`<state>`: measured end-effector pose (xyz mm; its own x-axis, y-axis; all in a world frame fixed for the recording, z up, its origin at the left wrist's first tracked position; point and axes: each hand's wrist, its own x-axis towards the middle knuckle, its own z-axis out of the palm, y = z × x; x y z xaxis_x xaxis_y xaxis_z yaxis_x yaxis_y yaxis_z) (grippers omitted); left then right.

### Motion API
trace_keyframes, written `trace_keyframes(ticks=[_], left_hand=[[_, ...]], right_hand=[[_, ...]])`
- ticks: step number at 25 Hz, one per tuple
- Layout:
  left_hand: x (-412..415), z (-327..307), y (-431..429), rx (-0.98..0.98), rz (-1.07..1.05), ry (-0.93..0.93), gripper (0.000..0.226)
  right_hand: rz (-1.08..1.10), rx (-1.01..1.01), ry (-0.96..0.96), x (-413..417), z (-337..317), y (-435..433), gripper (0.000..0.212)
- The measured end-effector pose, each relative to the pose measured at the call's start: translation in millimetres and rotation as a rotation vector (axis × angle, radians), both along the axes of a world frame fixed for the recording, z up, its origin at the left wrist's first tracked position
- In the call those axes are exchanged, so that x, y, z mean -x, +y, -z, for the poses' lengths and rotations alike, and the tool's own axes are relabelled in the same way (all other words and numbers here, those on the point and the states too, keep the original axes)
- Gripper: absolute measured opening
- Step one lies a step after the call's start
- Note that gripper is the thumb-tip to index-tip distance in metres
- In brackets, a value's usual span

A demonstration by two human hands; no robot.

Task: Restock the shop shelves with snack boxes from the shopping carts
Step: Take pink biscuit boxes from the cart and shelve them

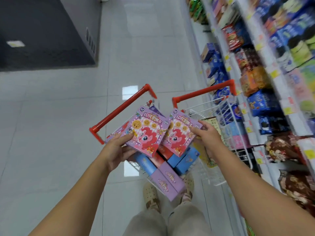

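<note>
My left hand (pixel 117 150) grips a purple-and-pink pony snack box (pixel 146 132) by its lower left corner, held above the left cart (pixel 119 111) with the red handle. In my right hand (pixel 207 138) is a second, matching pony box (pixel 179 133), pinched at its right edge. The two boxes sit side by side, nearly touching. Under them the left cart holds several more boxes: blue ones (pixel 184 160), a red one and a long purple one (pixel 167 181). The right cart (pixel 204 91), white wire with a red handle, stands against the shelves (pixel 265 68).
Shelves packed with blue, orange, red and green snack packs run along the right side. A dark grey cabinet (pixel 42 34) stands at the far left. Glossy white floor tiles (pixel 59 125) stretch ahead and to the left. My beige trousers and perforated shoes show below the carts.
</note>
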<state>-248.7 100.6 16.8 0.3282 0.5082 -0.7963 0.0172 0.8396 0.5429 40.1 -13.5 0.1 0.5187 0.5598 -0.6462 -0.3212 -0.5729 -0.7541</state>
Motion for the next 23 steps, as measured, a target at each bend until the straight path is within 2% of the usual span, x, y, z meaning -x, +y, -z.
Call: trace_keyframes(ticks=[3,7,11,14,17,19,23], left_hand=[[-42,-39,6,-0.043,0.119,-0.112,0.024],[-115,-95,-5,-0.176,0.32,-0.256,0.038],[-194,-155,-40,-0.225,0.496,-0.395,0.055],[-255,-196,-81,-0.276,0.635,-0.493,0.053],[-306,-229,-132,-0.331,0.715,-0.566,0.048],[-331,-239,-164,-0.345,0.728,-0.583,0.047],[-359,-233,-204,-0.316,0.661,-0.588,0.061]], right_hand=[[0.124,-0.077,0.011,-23,-57,-31,0.048],[0.302,-0.167,-0.073,-60,-142,-93,0.046],[0.491,-0.263,-0.238,-88,-227,-174,0.038],[0.626,-0.338,-0.359,-108,-273,-241,0.041],[0.734,-0.385,-0.531,-131,-300,-303,0.04],[0.745,-0.351,-0.712,-146,-309,-340,0.044],[0.582,-0.131,-1.051,-178,-306,-387,0.043]])
